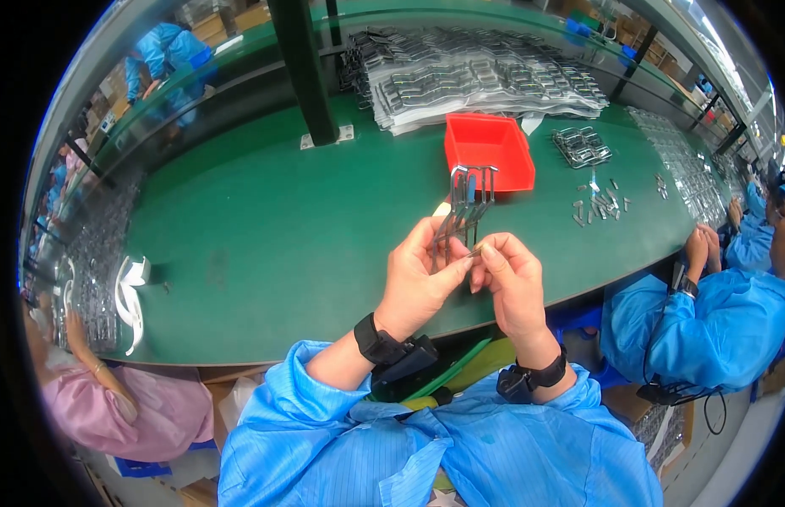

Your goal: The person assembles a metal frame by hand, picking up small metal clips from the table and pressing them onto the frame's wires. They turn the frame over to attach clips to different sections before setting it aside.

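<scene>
Metal frames (pixel 470 221), dark, slim and bent, are standing roughly upright above the near part of the green bench (pixel 283 203). The left hand (pixel 416 269) is curling its fingers around their lower part, and its thumb is reaching across toward the other hand. The right hand (pixel 512 275) is pinching a thin dark piece (pixel 474 253) between thumb and index finger; whether this is belonging to the frames or is separate cannot be told.

Handling, as judged: the frames are looking light and stiff, with smooth, glossy rods likely slipping or turning under a loose grip. Breakage is seeming unlikely; bending, scratching or tangling between neighbouring rods is seeming the greater risk. The gathered lower rods are offering the surest hold, while the hooked upper ends are inviting snags.

Edges and room: a red bin (pixel 521 165) is sitting just behind the frames' upper ends, which are overlapping its near side in this view; contact cannot be confirmed. Loose small metal pieces (pixel 606 204) are lying to the right, with a small stack of frames (pixel 583 147) behind them. A large layered pile (pixel 494 76) is limiting reach at the back. The bench edge (pixel 266 365) is running close to the wrists. Room for moving is appearing widest leftward, toward a white curved object (pixel 129 296).
</scene>
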The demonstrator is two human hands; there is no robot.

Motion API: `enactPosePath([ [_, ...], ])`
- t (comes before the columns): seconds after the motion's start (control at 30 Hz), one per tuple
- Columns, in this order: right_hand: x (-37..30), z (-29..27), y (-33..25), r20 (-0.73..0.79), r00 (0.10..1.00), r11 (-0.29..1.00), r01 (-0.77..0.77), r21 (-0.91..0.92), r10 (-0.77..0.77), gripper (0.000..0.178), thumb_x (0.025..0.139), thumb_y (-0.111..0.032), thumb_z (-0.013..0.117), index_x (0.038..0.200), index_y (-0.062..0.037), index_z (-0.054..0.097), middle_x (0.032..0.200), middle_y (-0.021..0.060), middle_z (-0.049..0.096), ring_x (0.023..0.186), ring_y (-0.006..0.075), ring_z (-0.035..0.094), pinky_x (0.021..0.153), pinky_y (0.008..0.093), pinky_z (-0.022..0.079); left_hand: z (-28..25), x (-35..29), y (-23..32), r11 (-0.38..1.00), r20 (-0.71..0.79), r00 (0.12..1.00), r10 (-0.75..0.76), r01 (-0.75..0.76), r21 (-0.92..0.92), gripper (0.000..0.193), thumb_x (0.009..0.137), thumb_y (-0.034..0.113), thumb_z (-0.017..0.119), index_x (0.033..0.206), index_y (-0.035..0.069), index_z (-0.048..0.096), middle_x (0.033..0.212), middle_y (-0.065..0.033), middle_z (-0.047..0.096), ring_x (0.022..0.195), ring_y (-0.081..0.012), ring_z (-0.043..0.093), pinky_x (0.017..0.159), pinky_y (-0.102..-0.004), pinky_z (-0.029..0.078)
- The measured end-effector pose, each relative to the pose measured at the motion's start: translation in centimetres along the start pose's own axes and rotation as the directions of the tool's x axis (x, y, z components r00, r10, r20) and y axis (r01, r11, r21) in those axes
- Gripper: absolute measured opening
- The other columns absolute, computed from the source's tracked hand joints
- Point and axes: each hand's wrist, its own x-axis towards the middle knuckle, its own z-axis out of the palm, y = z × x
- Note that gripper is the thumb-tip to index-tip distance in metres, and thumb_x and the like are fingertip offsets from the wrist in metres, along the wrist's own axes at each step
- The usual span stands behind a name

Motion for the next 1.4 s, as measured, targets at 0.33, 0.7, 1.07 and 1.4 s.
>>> enactPosePath([
  [0.33,0.1,-0.4,-0.4,-0.044,0.999,0.972,0.002,-0.235,-0.013,0.014,0.087,-0.013,0.06,0.083,0.0,0.059,0.07,0.0024,0.06,0.057,0.0054,0.053,0.051,0.0181,0.041,-0.2,-0.1,-0.7,0.94,-0.004,0.991,0.131,-0.122,0.319,0.033,0.078,-0.001,0.063,0.11,-0.002,0.055,0.082,-0.0028,0.059,0.074,-0.0053,0.056,0.065,-0.0206,0.048],
  [0.7,-0.1,-1.0,-0.6,0.03,1.0,0.992,0.0,-0.127,0.004,0.02,0.094,-0.014,0.05,0.09,0.0018,0.061,0.077,0.0051,0.062,0.062,0.0081,0.056,0.055,0.0188,0.044,-0.3,0.0,0.5,0.994,0.009,0.994,-0.11,0.11,0.01,0.042,0.077,0.0,0.068,0.116,0.0,0.051,0.081,-0.001,0.057,0.072,-0.0056,0.055,0.063,-0.0175,0.046],
  [1.07,-0.3,-0.7,-1.3,0.034,0.998,0.985,0.062,-0.158,-0.057,0.014,0.09,-0.008,0.056,0.099,0.0004,0.062,0.082,0.0028,0.062,0.067,0.0064,0.057,0.055,0.0177,0.045,-1.2,0.4,0.6,0.965,0.09,0.968,-0.236,0.244,-0.095,0.039,0.079,0.004,0.067,0.114,0.002,0.051,0.078,-0.0009,0.058,0.067,-0.0058,0.054,0.058,-0.0172,0.042],
  [1.4,0.2,-1.8,-1.4,0.08,0.996,0.96,0.068,-0.272,-0.048,0.01,0.089,-0.011,0.059,0.091,-0.0011,0.06,0.079,0.0019,0.062,0.067,0.0052,0.056,0.055,0.0172,0.045,-0.9,0.4,0.6,0.953,0.1,0.957,-0.271,0.281,-0.111,0.04,0.085,0.012,0.065,0.119,0.001,0.048,0.083,-0.0053,0.063,0.066,-0.0069,0.056,0.053,-0.0163,0.042],
])
